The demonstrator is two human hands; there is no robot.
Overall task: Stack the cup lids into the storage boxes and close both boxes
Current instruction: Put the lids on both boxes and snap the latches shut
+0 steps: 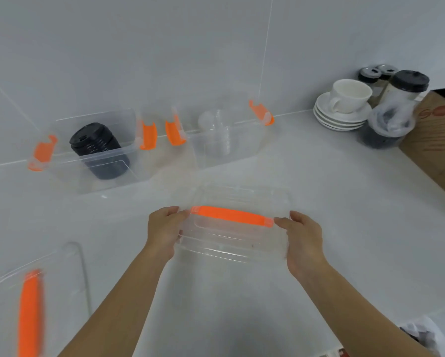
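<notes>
Two clear storage boxes with orange latches stand open against the wall. The left box (61,173) holds a leaning stack of black cup lids (97,150). The right box (252,148) holds a stack of clear cup lids (217,132). In front of the right box, both hands hold a clear box cover with an orange handle (231,215). My left hand (166,228) grips its left end and my right hand (302,238) grips its right end. A second clear cover with an orange handle (31,313) lies at the lower left.
At the back right stand a white cup on stacked saucers (345,104), lidded jars (407,83) and a bagged bundle of dark lids (389,124). A cardboard box (438,140) fills the right edge. Crumpled plastic (422,336) lies at the lower right on the white counter.
</notes>
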